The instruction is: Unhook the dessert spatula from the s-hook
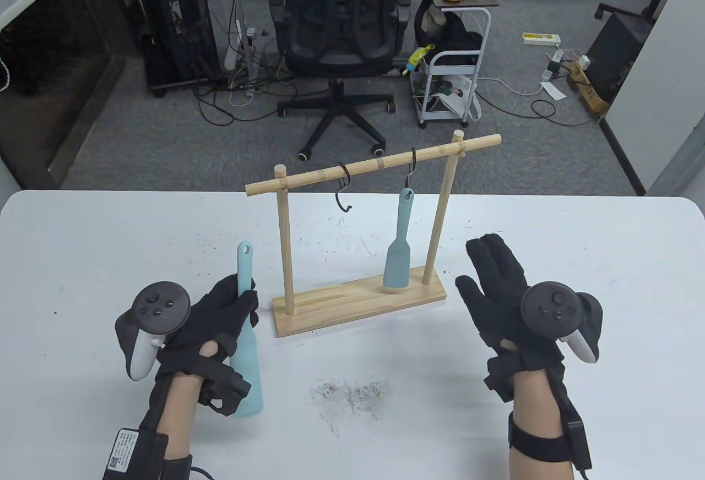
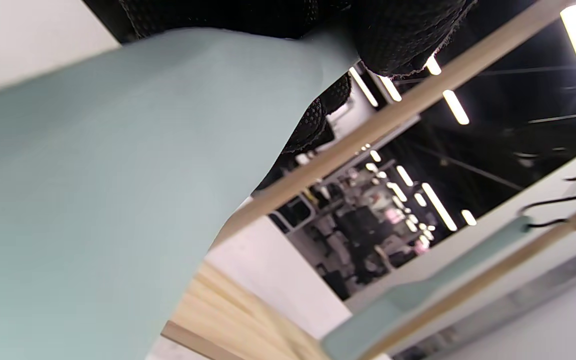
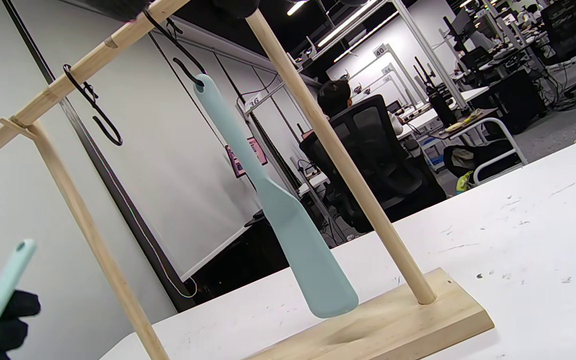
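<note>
A wooden rack (image 1: 358, 304) stands mid-table with two black S-hooks on its bar. The left S-hook (image 1: 344, 188) is empty. The right S-hook (image 1: 411, 169) carries a pale teal dessert spatula (image 1: 397, 254), its blade hanging just above the base; it also shows in the right wrist view (image 3: 288, 220). My left hand (image 1: 220, 320) grips a second teal spatula (image 1: 246, 337) by its handle, left of the rack; its blade fills the left wrist view (image 2: 108, 200). My right hand (image 1: 495, 293) is open and empty, fingers spread, right of the rack.
The white table (image 1: 578, 238) has scuff marks and a patch of dark debris (image 1: 352, 394) in front of the rack. An office chair (image 1: 341, 34) and a small cart (image 1: 454, 67) stand on the floor beyond the far edge.
</note>
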`<state>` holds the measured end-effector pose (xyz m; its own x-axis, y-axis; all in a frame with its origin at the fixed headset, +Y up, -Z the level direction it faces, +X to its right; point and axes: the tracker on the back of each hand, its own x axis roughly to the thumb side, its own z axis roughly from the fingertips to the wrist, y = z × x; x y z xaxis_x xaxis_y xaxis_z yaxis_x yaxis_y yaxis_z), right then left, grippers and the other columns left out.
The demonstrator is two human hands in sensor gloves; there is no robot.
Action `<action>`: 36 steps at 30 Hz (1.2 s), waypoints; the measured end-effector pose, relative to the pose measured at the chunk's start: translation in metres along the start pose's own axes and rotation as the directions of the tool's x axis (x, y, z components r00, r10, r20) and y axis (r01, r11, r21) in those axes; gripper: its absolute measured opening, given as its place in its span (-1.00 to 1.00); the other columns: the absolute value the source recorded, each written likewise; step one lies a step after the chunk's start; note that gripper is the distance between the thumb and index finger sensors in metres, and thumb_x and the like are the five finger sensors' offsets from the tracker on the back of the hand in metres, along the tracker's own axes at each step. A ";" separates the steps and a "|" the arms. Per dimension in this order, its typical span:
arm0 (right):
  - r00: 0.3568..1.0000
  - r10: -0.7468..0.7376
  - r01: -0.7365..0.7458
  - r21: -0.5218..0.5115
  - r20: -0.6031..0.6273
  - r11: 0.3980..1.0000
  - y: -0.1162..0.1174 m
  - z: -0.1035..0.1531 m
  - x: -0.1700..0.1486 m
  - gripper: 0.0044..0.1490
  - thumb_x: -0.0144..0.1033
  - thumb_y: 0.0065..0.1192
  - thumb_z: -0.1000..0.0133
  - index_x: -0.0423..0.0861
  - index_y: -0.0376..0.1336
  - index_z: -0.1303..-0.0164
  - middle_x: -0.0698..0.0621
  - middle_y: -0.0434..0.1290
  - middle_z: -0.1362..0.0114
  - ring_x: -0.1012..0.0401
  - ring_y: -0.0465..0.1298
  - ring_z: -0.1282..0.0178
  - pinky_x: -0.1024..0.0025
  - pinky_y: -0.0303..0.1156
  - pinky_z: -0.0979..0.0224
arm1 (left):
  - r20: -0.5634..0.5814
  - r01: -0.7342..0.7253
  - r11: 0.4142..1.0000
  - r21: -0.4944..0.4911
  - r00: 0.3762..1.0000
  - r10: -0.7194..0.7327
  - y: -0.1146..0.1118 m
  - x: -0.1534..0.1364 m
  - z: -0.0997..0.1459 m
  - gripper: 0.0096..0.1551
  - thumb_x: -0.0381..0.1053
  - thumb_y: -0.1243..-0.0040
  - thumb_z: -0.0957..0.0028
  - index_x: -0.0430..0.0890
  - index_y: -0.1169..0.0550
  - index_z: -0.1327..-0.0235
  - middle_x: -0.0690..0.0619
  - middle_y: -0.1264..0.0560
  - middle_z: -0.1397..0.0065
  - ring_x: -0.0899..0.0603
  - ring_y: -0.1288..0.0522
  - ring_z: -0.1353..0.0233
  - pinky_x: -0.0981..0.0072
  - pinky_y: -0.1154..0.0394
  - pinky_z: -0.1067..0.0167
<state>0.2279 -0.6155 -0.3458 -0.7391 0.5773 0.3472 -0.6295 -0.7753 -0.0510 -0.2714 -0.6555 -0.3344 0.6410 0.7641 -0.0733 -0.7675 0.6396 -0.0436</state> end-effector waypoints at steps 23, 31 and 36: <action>1.000 -0.003 0.003 0.005 -0.009 1.000 0.000 0.000 -0.003 -0.06 0.23 0.08 -0.18 -0.05 0.08 -0.70 -0.20 0.01 -0.78 -0.29 0.09 -0.70 -0.32 0.03 -0.57 | -0.328 0.289 0.947 -0.142 0.889 -0.320 -0.051 -0.068 -0.056 -0.25 0.27 -0.31 -0.11 -0.01 -0.47 -0.53 0.10 -0.66 -0.28 0.02 -0.76 -0.11 0.21 -0.68 -0.14; 1.000 -0.003 0.003 0.013 -0.012 1.000 0.002 -0.001 -0.003 -0.06 0.23 0.08 -0.18 -0.05 0.08 -0.70 -0.20 0.01 -0.78 -0.29 0.09 -0.69 -0.32 0.03 -0.57 | -0.351 0.591 0.790 -0.161 0.714 -0.606 -0.065 -0.056 -0.060 -0.11 0.27 -0.31 -0.09 -0.09 -0.36 -0.64 0.07 -0.63 -0.34 -0.03 -0.74 -0.18 0.18 -0.66 -0.18; 1.000 -0.001 0.001 0.015 -0.012 1.000 0.003 -0.002 -0.003 -0.06 0.23 0.08 -0.18 -0.05 0.08 -0.70 -0.20 0.01 -0.78 -0.29 0.09 -0.69 -0.32 0.03 -0.57 | -0.351 0.741 0.646 -0.184 0.564 -0.747 -0.078 -0.050 -0.063 -0.09 0.29 -0.28 -0.09 -0.09 -0.34 -0.65 0.06 -0.62 -0.36 -0.05 -0.73 -0.20 0.16 -0.65 -0.21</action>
<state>0.2281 -0.6189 -0.3489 -0.7416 0.5808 0.3357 -0.6263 -0.7787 -0.0362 -0.2440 -0.7486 -0.3900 0.9304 -0.0767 -0.3585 -0.0231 0.9636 -0.2662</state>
